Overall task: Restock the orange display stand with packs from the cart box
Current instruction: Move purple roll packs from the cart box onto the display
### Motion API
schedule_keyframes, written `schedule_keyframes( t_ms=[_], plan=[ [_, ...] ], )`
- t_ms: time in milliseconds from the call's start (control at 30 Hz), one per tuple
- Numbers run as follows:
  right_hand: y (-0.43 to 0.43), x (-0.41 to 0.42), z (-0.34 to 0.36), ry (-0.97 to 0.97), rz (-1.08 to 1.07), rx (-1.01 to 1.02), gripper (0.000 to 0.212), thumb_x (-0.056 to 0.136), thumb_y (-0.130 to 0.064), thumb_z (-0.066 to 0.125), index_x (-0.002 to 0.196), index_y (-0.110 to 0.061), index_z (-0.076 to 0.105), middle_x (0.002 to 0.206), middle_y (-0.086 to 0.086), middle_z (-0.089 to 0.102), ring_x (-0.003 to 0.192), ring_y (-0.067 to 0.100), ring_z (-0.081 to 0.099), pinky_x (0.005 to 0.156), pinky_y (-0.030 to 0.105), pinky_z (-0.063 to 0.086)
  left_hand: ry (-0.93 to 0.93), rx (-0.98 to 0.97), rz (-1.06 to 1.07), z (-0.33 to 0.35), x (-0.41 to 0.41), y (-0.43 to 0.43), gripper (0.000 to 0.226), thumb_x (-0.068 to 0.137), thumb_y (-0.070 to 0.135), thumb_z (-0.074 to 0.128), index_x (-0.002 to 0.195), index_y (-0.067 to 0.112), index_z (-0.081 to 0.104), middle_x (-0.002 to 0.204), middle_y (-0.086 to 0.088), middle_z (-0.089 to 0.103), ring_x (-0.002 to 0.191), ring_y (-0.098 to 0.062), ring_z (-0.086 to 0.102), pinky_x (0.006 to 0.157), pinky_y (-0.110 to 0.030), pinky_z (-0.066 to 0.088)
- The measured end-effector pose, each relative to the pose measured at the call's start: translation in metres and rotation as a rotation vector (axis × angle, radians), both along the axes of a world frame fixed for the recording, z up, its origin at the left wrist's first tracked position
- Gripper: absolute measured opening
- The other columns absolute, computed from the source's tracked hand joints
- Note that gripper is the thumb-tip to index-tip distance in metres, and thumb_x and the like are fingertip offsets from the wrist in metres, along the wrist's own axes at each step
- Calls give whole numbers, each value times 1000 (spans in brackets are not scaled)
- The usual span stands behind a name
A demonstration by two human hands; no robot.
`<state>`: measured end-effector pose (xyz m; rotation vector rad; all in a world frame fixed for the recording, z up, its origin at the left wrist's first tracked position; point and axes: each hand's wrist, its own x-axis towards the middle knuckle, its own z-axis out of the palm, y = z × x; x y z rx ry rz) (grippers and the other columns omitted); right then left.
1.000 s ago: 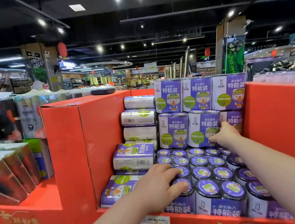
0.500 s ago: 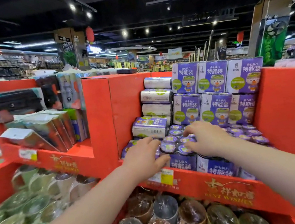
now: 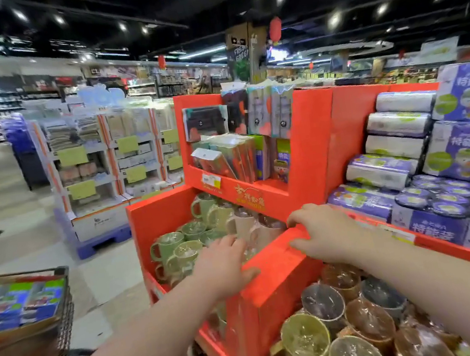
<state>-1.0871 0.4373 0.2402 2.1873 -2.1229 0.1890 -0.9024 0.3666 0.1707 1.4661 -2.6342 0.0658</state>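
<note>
The orange display stand (image 3: 312,136) fills the centre and right. Purple packs (image 3: 440,209) are stacked in its right bay. My left hand (image 3: 224,263) hovers over the stand's orange divider (image 3: 274,275), fingers relaxed and holding nothing. My right hand (image 3: 323,232) rests on the same divider's top edge with loosely spread fingers, empty. At the far left a wire cart (image 3: 64,328) carries a cardboard box (image 3: 17,335) with blue and green packs (image 3: 18,301) inside.
Green and beige mugs (image 3: 183,245) fill the bay left of the divider; wrapped cups (image 3: 339,326) fill the lower bay. Flat packets (image 3: 224,155) stand on the upper shelf. A white and purple display rack (image 3: 111,165) stands across the aisle floor.
The view has swung left, bringing the cart into sight. Both hands have come off the purple packs and moved left to the orange divider, holding nothing.
</note>
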Motion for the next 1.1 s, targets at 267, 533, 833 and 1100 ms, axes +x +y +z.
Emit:
schedule_keyframes(
  t_ms=[267, 533, 833, 1100],
  plan=[
    [-24, 164, -14, -35, 182, 39, 43, 91, -43, 54, 129, -24, 50, 134, 3, 51, 126, 25, 46, 100, 37, 41, -8, 142, 206, -49, 176, 35, 65, 87, 59, 48, 139, 23, 39, 136, -4, 47, 126, -26, 44, 102, -40, 41],
    [-29, 337, -62, -95, 307, 103, 47, 88, -42, 55, 131, -26, 49, 133, 3, 53, 123, 26, 50, 96, 35, 43, -80, 228, 420, -82, 361, 83, 63, 87, 59, 50, 137, 21, 40, 136, -4, 46, 127, -26, 43, 101, -39, 40],
    [-27, 450, -151, -36, 412, 372, 48, 91, -40, 50, 137, -26, 43, 141, -1, 46, 126, 23, 47, 96, 34, 41, 10, 207, 558, -78, 485, 86, 64, 88, 58, 51, 138, 21, 40, 137, -3, 46, 128, -25, 44, 104, -43, 40],
    [-77, 525, -202, -22, 506, 551, 47, 91, -41, 50, 135, -27, 45, 138, -2, 49, 125, 20, 47, 98, 32, 42, 8, 144, 699, -65, 567, 37, 64, 89, 58, 50, 139, 19, 39, 135, -3, 47, 126, -26, 45, 101, -42, 41]
  ],
)
